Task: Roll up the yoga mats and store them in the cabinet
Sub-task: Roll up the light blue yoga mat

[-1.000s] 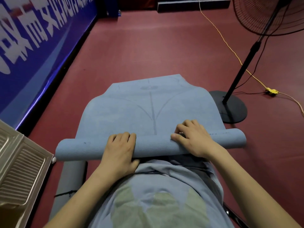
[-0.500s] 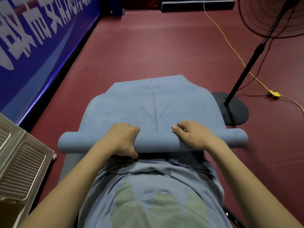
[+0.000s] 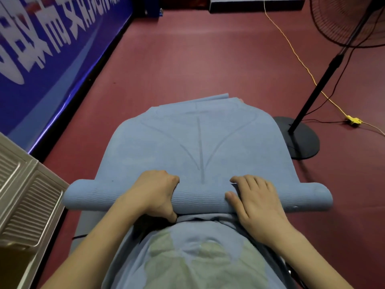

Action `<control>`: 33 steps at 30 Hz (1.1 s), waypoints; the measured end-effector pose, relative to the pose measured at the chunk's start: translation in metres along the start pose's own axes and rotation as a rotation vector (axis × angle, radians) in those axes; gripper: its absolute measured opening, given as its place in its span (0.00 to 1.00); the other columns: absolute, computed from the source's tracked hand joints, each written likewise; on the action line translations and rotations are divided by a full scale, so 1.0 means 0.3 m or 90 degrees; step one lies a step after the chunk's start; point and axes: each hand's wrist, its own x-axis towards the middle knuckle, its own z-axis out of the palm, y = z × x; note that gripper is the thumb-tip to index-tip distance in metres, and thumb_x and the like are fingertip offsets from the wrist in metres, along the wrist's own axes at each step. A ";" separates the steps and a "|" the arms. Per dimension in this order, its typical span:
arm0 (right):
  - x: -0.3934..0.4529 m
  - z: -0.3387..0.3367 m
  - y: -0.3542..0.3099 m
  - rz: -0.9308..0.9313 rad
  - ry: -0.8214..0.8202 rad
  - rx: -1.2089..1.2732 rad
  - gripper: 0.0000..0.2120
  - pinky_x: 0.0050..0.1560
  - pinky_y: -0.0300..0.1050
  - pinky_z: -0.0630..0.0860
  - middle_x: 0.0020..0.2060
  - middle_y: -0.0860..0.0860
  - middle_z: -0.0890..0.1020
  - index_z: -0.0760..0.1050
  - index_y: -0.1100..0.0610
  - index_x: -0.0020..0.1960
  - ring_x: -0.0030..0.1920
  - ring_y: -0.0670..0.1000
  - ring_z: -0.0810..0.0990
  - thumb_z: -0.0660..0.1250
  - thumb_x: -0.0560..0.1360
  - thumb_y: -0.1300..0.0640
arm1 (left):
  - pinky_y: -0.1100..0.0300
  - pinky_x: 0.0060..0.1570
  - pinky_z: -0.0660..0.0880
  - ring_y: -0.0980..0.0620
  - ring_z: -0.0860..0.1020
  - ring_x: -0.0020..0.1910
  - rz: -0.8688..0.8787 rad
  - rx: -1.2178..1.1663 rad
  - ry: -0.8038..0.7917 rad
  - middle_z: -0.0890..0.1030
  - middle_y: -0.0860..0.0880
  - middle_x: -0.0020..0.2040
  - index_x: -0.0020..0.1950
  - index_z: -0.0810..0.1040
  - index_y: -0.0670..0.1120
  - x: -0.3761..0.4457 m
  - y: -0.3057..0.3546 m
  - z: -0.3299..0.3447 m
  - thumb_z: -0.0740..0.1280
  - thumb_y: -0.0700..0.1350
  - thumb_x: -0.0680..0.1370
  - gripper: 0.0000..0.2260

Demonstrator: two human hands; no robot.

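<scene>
Left hand [image 3: 155,193] curls around the rolled yoga mat [image 3: 200,142]; right hand [image 3: 255,202], at 3 o'clock, seemingly presses flat-fingered.

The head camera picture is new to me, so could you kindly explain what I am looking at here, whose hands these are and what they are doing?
There is no machine here: a person wears a wide-angle camera on the head, looking forward and down, so you see their own arms and shirt from above. On the dark red floor lies a blue yoga mat, partly rolled; the rolled part runs crosswise nearest the person. The left hand curls round the roll, gripping it. The right hand lies over the roll with straighter fingers, pressing it. To the right stands a fan on a round base, with a yellow cable across the floor. A blue banner lines the left side, and a pale metal cabinet door shows at the lower left.
</scene>
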 end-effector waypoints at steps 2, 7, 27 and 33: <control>-0.019 0.013 -0.032 -0.007 0.036 -0.013 0.23 0.62 0.59 0.70 0.56 0.52 0.78 0.76 0.57 0.63 0.59 0.58 0.75 0.52 0.82 0.43 | 0.54 0.42 0.77 0.47 0.79 0.44 0.000 -0.018 -0.005 0.79 0.51 0.45 0.52 0.75 0.52 0.007 -0.005 -0.008 0.75 0.65 0.58 0.29; -0.065 0.035 -0.041 -0.021 -0.016 -0.013 0.30 0.76 0.62 0.56 0.72 0.52 0.72 0.68 0.57 0.76 0.75 0.58 0.67 0.48 0.83 0.40 | 0.55 0.41 0.75 0.47 0.79 0.45 0.003 -0.023 0.005 0.79 0.51 0.46 0.53 0.75 0.52 0.009 -0.008 0.003 0.75 0.65 0.58 0.29; 0.105 -0.025 -0.013 -0.021 -0.227 -0.052 0.41 0.75 0.54 0.52 0.68 0.47 0.69 0.59 0.49 0.76 0.70 0.52 0.63 0.31 0.73 0.31 | 0.56 0.50 0.69 0.51 0.67 0.50 0.019 -0.112 0.269 0.68 0.55 0.51 0.58 0.72 0.50 0.004 -0.001 0.110 0.66 0.64 0.57 0.33; 0.209 -0.022 0.015 -0.012 -0.278 -0.009 0.39 0.73 0.55 0.56 0.70 0.50 0.70 0.65 0.51 0.73 0.73 0.53 0.61 0.37 0.76 0.30 | 0.51 0.46 0.73 0.46 0.73 0.48 -0.001 -0.077 0.304 0.73 0.50 0.50 0.58 0.76 0.47 0.019 0.011 0.124 0.65 0.61 0.61 0.30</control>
